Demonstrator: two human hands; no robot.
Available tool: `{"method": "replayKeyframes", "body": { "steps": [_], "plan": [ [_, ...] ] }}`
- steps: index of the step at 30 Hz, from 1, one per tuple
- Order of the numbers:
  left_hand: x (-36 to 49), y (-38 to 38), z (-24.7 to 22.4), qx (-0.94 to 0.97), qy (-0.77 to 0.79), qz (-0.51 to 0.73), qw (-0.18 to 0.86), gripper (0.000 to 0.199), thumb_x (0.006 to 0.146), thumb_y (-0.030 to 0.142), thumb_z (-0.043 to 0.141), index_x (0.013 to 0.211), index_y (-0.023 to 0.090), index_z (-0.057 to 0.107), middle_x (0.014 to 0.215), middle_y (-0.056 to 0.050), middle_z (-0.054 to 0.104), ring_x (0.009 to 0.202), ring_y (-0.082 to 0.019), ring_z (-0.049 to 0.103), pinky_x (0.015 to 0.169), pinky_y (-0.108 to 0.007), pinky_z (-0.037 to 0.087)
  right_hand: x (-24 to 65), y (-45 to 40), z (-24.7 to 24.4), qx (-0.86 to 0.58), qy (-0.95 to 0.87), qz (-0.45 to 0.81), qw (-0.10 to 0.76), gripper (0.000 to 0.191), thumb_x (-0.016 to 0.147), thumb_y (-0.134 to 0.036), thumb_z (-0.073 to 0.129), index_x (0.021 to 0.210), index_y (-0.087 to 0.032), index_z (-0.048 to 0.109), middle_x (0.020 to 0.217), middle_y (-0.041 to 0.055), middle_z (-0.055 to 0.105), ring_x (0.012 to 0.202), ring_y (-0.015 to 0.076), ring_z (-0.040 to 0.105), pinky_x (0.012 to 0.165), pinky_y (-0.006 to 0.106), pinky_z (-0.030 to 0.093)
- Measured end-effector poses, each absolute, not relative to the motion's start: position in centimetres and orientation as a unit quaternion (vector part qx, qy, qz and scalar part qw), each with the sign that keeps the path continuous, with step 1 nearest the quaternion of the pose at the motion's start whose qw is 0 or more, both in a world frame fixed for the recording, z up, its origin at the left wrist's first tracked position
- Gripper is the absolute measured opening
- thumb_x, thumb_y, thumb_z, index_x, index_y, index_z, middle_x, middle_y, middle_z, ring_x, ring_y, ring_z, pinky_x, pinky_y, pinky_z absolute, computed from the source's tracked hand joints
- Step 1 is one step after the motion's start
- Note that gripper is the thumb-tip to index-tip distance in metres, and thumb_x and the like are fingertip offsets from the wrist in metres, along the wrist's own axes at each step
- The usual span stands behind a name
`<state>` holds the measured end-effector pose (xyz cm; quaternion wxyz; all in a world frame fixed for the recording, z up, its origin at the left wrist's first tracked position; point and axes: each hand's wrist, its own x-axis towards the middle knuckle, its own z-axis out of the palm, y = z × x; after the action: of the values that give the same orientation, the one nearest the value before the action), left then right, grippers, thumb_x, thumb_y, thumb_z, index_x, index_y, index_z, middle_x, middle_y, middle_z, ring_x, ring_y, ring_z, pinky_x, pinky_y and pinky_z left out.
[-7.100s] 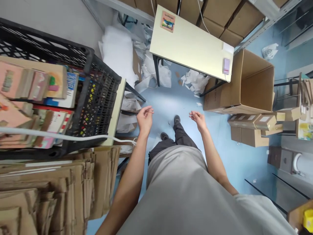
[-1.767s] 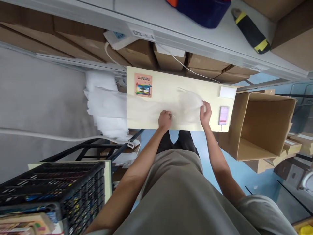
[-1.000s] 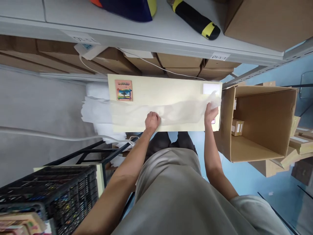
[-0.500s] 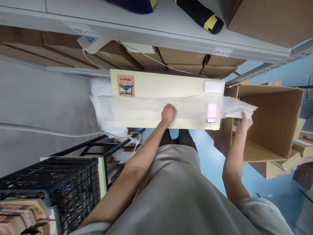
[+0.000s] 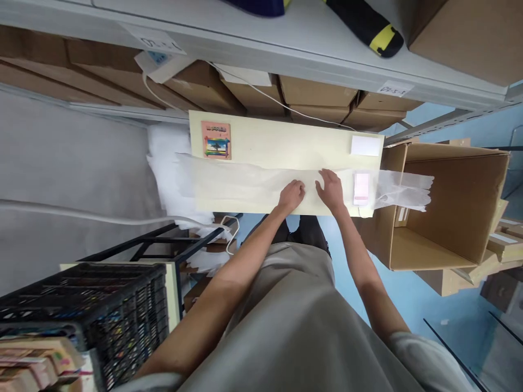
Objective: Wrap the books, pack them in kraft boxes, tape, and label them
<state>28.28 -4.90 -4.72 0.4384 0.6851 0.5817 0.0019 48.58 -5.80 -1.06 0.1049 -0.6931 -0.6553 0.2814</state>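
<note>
One long white sheet (image 5: 245,182) is stretching lengthwise along the bench (image 5: 286,144) in the head view. It is looking thin and translucent, with the bench's cream colour showing through, and soft wrinkles are rippling its edges. At the left it is running past the bench end over a white pile (image 5: 163,147); at the right its ragged end is reaching beyond the bench and over a large carton (image 5: 457,218). The left hand (image 5: 291,196) is resting on the sheet with its fingers curled in; whether it is gripping any of it, I cannot tell. Just beside it, the right hand (image 5: 330,191) is lying over the sheet, thumb and fingers spread, grasping nothing. A pink rectangular item (image 5: 361,188), blurred in detail, is showing through the sheet. A pink book (image 5: 216,130) with a tree on its cover is lying by the sheet's far edge.
</note>
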Motion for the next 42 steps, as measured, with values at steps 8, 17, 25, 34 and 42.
{"method": "replayKeyframes", "body": {
  "steps": [8,17,25,34,42],
  "plan": [
    [17.7,-3.2,-4.5,0.645,0.685,0.080,0.329,0.046,0.108,0.022,0.053,0.154,0.020,0.062,0.165,-0.019,0.056,0.144,-0.036,0.063,0.115,-0.050,0.058,45.9,1.2,-5.0,-0.652,-0.700,0.245,-0.154,0.040,0.092,-0.004,0.054,0.126,-0.008,0.075,0.129,0.0279,0.075,0.133,0.0417,0.062,0.117,0.061,0.047],
    [16.2,2.1,-7.1,0.712,0.614,0.013,0.341,0.031,0.100,0.017,0.059,0.127,0.019,0.075,0.131,-0.021,0.070,0.140,-0.046,0.055,0.123,-0.064,0.042,48.3,-0.5,-3.5,-0.676,-0.687,0.240,-0.112,0.051,0.097,-0.007,0.053,0.148,-0.002,0.061,0.119,0.0249,0.081,0.122,0.0380,0.069,0.124,0.058,0.040],
    [17.0,3.8,-6.8,0.733,0.597,0.050,0.323,0.014,0.100,0.012,0.062,0.108,0.017,0.073,0.146,-0.019,0.066,0.141,-0.040,0.055,0.119,-0.057,0.049,52.7,1.2,-3.4,-0.684,-0.668,0.287,-0.065,0.023,0.106,-0.032,0.064,0.117,-0.019,0.078,0.110,0.0126,0.082,0.110,0.0319,0.074,0.130,0.057,0.042],
    [21.2,3.4,-6.4,0.731,0.593,0.073,0.331,0.035,0.107,0.014,0.049,0.132,0.015,0.073,0.164,-0.021,0.060,0.158,-0.038,0.052,0.132,-0.058,0.044,53.4,1.5,-2.9,-0.765,-0.623,0.158,0.029,0.045,0.108,-0.026,0.054,0.148,-0.008,0.066,0.157,0.0271,0.065,0.156,0.0402,0.050,0.140,0.070,0.027],
    [18.0,-2.3,-6.4,0.740,0.577,0.026,0.345,0.071,0.113,0.045,0.054,0.179,0.022,0.041,0.193,-0.015,0.024,0.183,-0.037,0.009,0.146,-0.067,0.012,37.3,-4.3,-4.8,-0.635,-0.714,0.292,0.024,0.070,0.120,-0.048,0.040,0.180,-0.014,0.038,0.191,0.0218,0.028,0.181,0.0362,0.019,0.144,0.063,0.027]
  ]
}}
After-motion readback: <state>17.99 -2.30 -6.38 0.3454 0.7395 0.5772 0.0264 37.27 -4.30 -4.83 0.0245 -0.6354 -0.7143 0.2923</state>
